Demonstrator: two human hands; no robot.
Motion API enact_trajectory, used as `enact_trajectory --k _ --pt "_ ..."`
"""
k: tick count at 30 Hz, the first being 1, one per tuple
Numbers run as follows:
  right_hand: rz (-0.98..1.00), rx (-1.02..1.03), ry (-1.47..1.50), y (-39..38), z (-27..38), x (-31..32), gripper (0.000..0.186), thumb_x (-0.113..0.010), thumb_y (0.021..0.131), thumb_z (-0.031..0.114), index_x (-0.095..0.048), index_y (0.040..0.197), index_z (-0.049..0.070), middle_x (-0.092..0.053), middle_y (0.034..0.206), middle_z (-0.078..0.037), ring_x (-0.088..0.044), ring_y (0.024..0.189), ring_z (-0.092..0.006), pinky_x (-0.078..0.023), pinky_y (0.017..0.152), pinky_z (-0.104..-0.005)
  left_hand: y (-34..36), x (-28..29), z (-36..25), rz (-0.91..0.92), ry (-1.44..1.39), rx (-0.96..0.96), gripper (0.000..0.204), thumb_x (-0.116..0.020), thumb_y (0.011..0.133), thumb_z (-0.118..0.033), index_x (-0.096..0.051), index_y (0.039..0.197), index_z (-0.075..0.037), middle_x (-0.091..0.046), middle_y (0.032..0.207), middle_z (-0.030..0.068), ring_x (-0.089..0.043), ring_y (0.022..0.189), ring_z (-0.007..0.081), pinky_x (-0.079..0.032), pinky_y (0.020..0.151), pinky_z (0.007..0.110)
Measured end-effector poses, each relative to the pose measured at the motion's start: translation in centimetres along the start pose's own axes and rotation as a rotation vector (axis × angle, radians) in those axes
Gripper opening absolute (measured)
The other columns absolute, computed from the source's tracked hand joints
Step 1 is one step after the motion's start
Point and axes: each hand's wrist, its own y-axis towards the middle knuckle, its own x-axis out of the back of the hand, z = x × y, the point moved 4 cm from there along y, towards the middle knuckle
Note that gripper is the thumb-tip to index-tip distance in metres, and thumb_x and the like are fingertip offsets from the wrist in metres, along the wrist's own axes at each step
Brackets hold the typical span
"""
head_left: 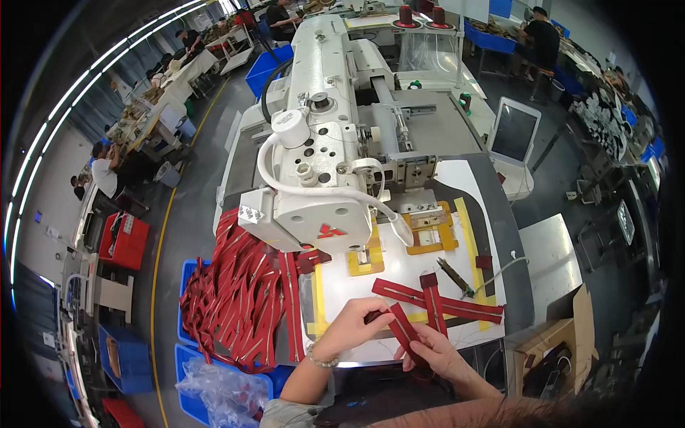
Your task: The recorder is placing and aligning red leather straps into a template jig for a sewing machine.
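Observation:
My left hand (354, 321) pinches the upper end of a red zipper strip (404, 329) at the table's near edge. Lower down, my right hand (432, 352) grips the same strip, which runs slanted between both hands. Just beyond, two more red zipper strips (442, 299) lie crossed on the white work plate (399, 267). A large white industrial sewing machine (325, 143) stands behind them, its head above yellow clamp frames (431, 230).
A thick bundle of red zipper strips (239, 299) hangs over the table's left edge above blue bins (189, 274). A clear plastic bag (221, 389) sits below. Tweezers (455, 277) rest right of the strips. A cardboard box (564, 342) and tablet screen (514, 132) are at right. Other people work at distant tables.

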Motion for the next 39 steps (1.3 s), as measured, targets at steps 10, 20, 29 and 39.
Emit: enact_trajectory --k 10,20,29,39 --pt "0.072 -0.183 -0.141 -2.7 1.4 0.6 0.061 -0.044 0.087 -0.005 -0.024 0.144 0.006 -0.064 0.108 -0.017 -0.064 0.089 -0.0162 -0.052 0.082 -0.0278 -1.9 7.0 0.9 -0.51 0.422 0.052 0.014 -0.066 0.083 -0.011 -0.059 0.082 0.001 -0.055 0.064 0.0112 -0.051 0.052 0.0194 -0.038 0.05 0.031" --pt "-0.24 -0.186 -0.516 -4.2 4.5 3.2 0.034 -0.056 0.089 0.007 -0.048 0.122 0.003 -0.068 0.085 -0.012 -0.067 0.076 -0.0157 -0.051 0.067 -0.0261 -3.0 8.2 3.4 -0.61 0.861 0.189 0.018 -0.064 0.084 -0.017 -0.059 0.081 0.0 -0.062 0.073 0.015 -0.059 0.068 0.0339 -0.046 0.062 0.04" --pt "-0.638 0.192 -0.613 -3.9 5.7 4.5 0.021 -0.063 0.088 0.01 -0.061 0.107 0.001 -0.063 0.066 -0.005 -0.054 0.056 -0.0075 -0.042 0.053 -0.0216 -1.0 1.7 -1.2 -0.384 0.686 -0.005 0.037 -0.061 0.087 -0.011 -0.051 0.123 -0.007 -0.062 0.105 0.016 -0.064 0.08 0.032 -0.051 0.065 0.038" --pt "-0.495 0.392 -0.159 -0.9 2.0 1.4 0.047 -0.061 0.082 -0.007 -0.041 0.123 0.003 -0.06 0.095 -0.008 -0.061 0.079 -0.0117 -0.051 0.066 -0.023 0.5 -8.1 -1.0 0.044 0.434 -0.083 0.086 -0.065 0.07 0.002 -0.024 0.145 -0.004 -0.057 0.11 0.0191 -0.064 0.086 0.0348 -0.054 0.066 0.04"
